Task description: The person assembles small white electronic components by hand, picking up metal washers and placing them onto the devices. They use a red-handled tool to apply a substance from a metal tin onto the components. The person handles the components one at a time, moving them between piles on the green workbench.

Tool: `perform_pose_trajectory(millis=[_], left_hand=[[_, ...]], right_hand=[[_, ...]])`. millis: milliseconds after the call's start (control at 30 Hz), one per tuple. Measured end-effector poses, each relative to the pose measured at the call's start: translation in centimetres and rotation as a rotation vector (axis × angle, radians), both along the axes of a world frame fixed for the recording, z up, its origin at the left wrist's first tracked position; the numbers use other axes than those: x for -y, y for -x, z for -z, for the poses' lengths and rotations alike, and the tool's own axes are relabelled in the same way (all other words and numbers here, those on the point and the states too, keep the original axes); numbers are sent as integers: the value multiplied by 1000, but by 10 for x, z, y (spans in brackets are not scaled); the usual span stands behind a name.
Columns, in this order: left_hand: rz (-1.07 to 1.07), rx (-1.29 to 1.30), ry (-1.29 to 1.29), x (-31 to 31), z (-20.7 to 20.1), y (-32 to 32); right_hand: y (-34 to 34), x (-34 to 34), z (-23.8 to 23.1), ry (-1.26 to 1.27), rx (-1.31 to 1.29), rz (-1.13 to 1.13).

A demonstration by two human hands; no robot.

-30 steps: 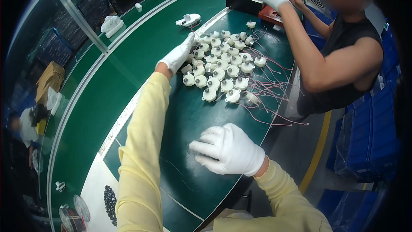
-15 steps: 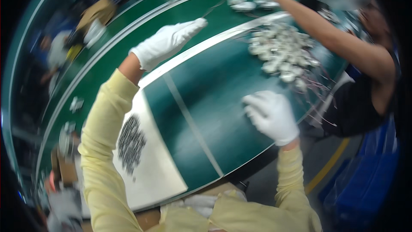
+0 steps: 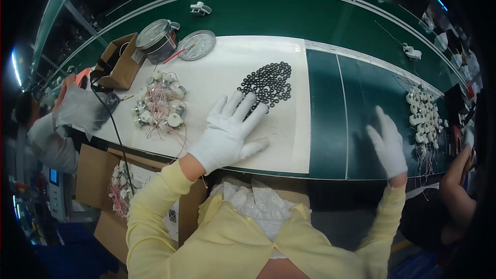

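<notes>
Over the white sheet (image 3: 281, 144): left hand (image 3: 227, 137) at the black rings (image 3: 266, 81)

From my remote seat I log the rings right of the sheet's middle: small, round, holed, one dense scatter. The left hand, in a white cloth glove, is palm down, fingers splayed wide; their tips cover the scatter's near edge, and I cannot tell if they touch it. Right hand (image 3: 387, 147), gloved alike, fingers loosely spread above the dark green bench top (image 3: 325, 124), well apart from the rings.

Left of the left hand, a heap of wired motors (image 3: 160, 101): pale rounded housings, tangled thin leads. Behind it, a round container (image 3: 156, 41), dark-sided, beside a flat grey disc (image 3: 197, 46); a thin red stick (image 3: 174, 55) reaches over the disc. Next to these, a cardboard box (image 3: 118, 62). Black cable (image 3: 114, 126) hangs past the bench's near edge, crossing a brown carton (image 3: 95, 175) of similar wired parts (image 3: 122, 183).

Far right, a second motor group (image 3: 424, 119), packed close; just past it, a co-worker's arm (image 3: 457, 178). Beyond the sheet, a smooth green strip (image 3: 268, 15) bears a white moulded part (image 3: 200, 8).
</notes>
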State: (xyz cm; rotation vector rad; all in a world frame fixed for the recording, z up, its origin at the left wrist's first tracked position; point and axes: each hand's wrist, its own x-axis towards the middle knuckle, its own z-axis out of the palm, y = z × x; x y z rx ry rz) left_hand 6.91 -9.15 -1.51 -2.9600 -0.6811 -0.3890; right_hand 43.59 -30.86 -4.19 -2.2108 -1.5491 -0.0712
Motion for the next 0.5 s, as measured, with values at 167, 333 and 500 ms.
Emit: perform_pose_trajectory(millis=[167,333,500], left_hand=[[-34,115,53,4,24,-8],[-15,243,90,5,41,-40],[-52,315,168,9,-8,5]], right_hand=[[30,-134,-1,13,0,-222],[51,-277,38,-128,-386,-270],[93,-263,14,35,-411,-514]])
